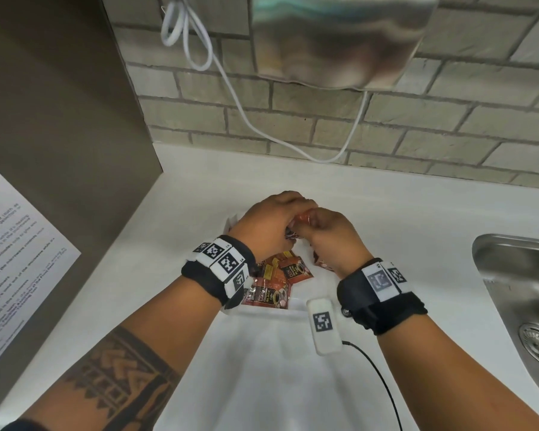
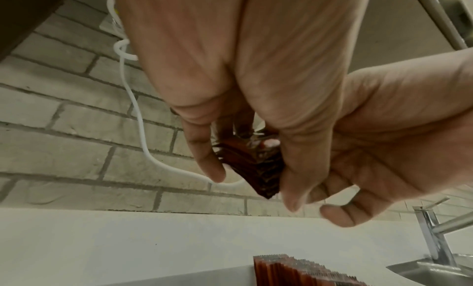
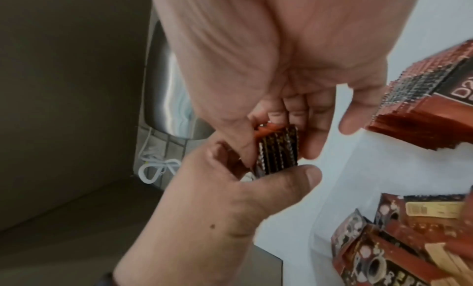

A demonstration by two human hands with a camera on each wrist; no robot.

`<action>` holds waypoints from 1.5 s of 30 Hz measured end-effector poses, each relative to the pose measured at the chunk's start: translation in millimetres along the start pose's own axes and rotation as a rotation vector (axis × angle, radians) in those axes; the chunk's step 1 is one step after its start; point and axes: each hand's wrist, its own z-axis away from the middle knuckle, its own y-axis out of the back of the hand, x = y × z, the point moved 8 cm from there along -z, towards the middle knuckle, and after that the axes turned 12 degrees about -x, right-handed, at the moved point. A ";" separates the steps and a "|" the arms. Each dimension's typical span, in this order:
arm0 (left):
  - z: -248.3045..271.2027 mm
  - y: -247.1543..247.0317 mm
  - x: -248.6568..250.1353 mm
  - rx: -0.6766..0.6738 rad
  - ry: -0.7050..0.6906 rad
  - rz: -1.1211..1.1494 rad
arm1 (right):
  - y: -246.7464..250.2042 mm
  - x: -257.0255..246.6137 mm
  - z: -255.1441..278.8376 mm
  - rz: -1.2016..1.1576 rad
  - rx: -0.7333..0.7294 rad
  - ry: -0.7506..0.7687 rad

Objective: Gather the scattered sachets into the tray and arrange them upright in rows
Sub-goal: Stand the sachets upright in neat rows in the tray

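Sachet stack (image 3: 277, 149) — pinched edge-on between left hand (image 1: 266, 223) and right hand (image 1: 330, 234), above the tray (image 1: 262, 309); loose sachets (image 1: 280, 278) lie below, nearer the wrists.

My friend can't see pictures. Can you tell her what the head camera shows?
Two hands, left hand and right hand, meet over a white counter, holding a small stack of sachets between them. More loose sachets lie jumbled below the wrists; a metal sink sits at the right.
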 end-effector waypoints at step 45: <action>-0.5 -30.7 13.7 -0.086 0.038 1.038 | 59.3 -29.9 31.0 0.093 -0.023 0.147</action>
